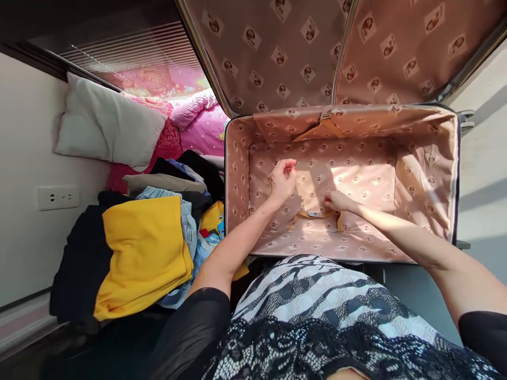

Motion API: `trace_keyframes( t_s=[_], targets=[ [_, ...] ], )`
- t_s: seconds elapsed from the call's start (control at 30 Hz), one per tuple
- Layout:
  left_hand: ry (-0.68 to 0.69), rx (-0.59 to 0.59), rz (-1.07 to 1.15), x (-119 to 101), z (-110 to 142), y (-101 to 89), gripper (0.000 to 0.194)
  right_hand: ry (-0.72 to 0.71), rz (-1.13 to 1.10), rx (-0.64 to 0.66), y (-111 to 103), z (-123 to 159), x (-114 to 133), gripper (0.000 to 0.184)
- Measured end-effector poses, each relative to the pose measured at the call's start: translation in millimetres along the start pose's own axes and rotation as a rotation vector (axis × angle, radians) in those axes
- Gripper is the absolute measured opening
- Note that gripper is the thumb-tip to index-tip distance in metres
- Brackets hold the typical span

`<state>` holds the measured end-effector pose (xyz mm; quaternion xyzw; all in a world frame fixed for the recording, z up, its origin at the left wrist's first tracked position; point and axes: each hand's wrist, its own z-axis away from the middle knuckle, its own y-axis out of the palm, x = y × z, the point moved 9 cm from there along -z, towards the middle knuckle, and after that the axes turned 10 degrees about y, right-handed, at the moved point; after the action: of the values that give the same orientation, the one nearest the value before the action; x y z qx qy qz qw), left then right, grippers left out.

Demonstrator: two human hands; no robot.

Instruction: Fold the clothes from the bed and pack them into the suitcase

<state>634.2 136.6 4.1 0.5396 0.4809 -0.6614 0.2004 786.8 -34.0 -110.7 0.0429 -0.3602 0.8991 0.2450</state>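
An open suitcase (237,174) with pink patterned lining lies in front of me, its lid (317,47) raised at the back. Both my hands are inside it. My left hand (282,182) is raised over the lining, fingers pinched together; what it holds is too small to make out. My right hand (335,200) rests low on the suitcase floor, fingers curled at the tan strap (312,215) that crosses the bottom. A second tan strap (320,128) hangs at the back wall.
Left of the suitcase is a pile of folded clothes with a yellow garment (146,248) on top, dark and denim pieces beneath. A white pillow (106,124) and pink bedding (198,119) lie behind. A wall socket (57,197) is at left.
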Motion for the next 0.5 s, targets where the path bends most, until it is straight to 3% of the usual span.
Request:
trace_keyframes(
  t_s=[0.1, 0.2, 0.3, 0.4, 0.5],
  targets=[
    [0.014, 0.099, 0.009, -23, 66, -24.9, 0.020, -0.025, 0.068, 0.113, 42, -3, 11, 0.009],
    [0.086, 0.199, -0.025, -41, 136, -42.7, 0.016, -0.057, 0.136, 0.173, 58, -5, 19, 0.018],
    [0.205, 0.274, -0.124, -44, 193, -49.7, 0.016, -0.098, 0.186, 0.164, 67, 1, 28, 0.032],
    [0.276, 0.334, -0.283, -29, 225, -44.1, 0.017, -0.210, 0.250, 0.108, 76, 11, 42, 0.043],
    [0.321, 0.425, -0.465, -16, 237, -26.7, 0.019, -0.327, 0.250, 0.062, 84, 13, 55, 0.044]
  ],
)
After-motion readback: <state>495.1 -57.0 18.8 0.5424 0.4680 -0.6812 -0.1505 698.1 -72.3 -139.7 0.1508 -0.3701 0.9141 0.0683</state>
